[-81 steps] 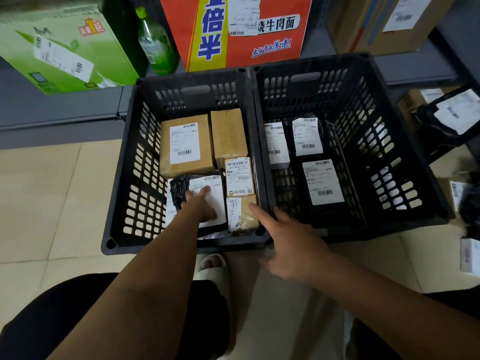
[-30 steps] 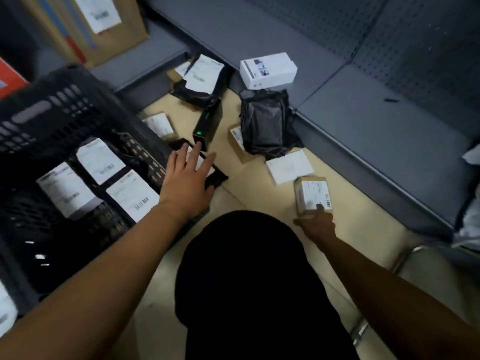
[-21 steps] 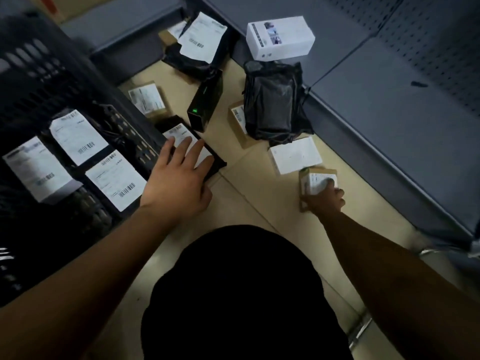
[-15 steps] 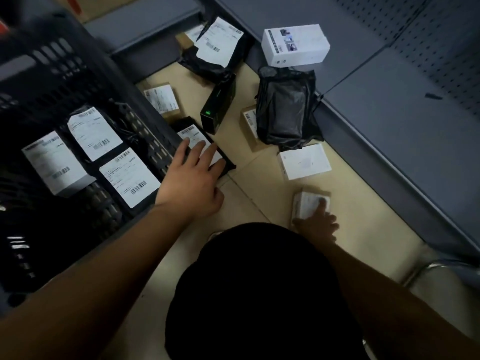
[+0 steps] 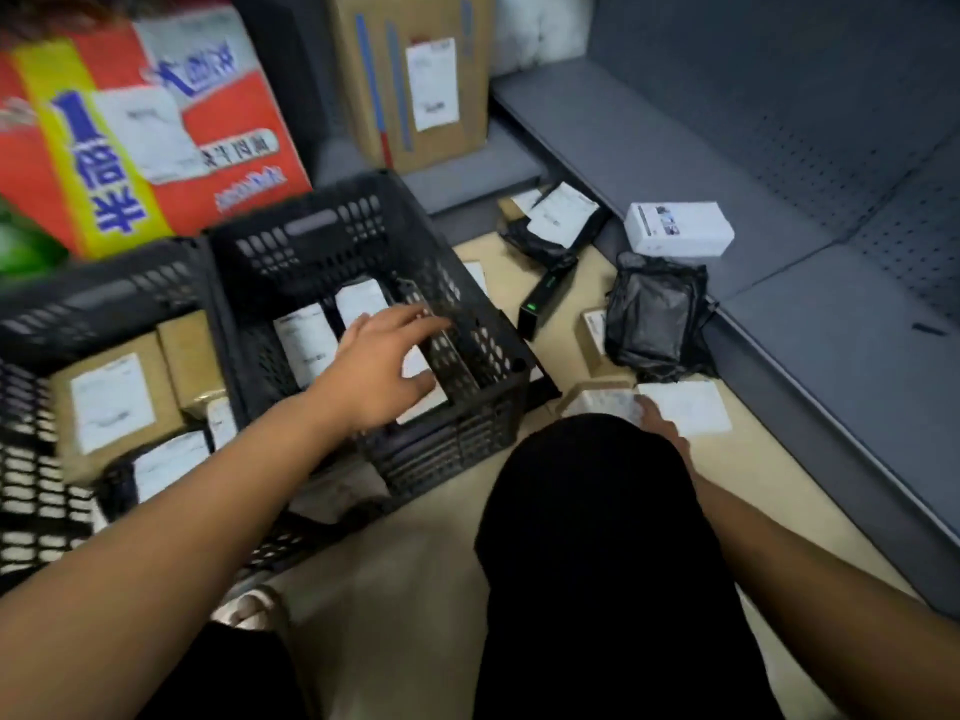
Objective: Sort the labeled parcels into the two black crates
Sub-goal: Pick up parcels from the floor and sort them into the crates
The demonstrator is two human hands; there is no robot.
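While the left hand [image 5: 382, 371] hovers with fingers spread, gripping nothing, above labelled parcels [image 5: 306, 340] in the right crate [image 5: 457, 444], the right hand [image 5: 662, 426] touches a small brown box [image 5: 597, 405] just beside that crate. A knee [image 5: 597, 511] hides those fingers; their grip cannot be told.

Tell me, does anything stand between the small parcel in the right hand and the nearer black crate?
Yes: the side wall of the black crate rises between the small parcel, held by the right hand, and its inside. The left hand hangs open over the opening.
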